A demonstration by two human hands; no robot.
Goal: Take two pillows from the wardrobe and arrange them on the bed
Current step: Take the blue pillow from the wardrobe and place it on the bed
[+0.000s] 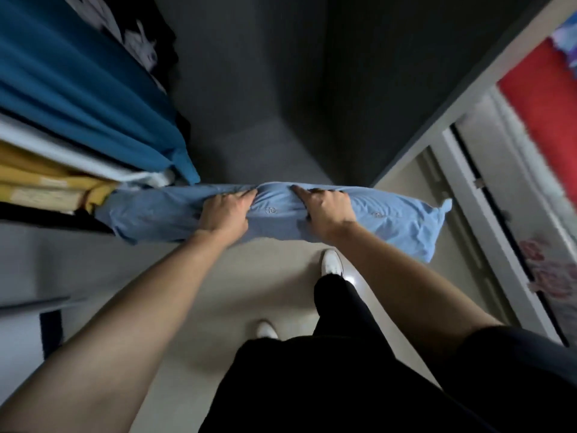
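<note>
So the soft light-blue fabric pillow (274, 214) is held out level at the mouth of the dark grey wardrobe (281, 89), its left end just beside the hanging teal and yellow clothes (78, 98). Looks like early days: one pillow in hand, no second pillow or bed that I can make out. Left hand (226, 210) and right hand (326, 210) sit side by side mid-pillow, arms stretched forward, fingers clenched into the fabric.

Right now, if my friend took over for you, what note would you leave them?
Left hand and right hand both grip one light blue pillow, held level in front of the open wardrobe, beside the hanging clothes. Done: first pillow is in hand. Left: carry it to the bed, fetch a second pillow, arrange both. No second pillow or bed is clearly in view.
</note>
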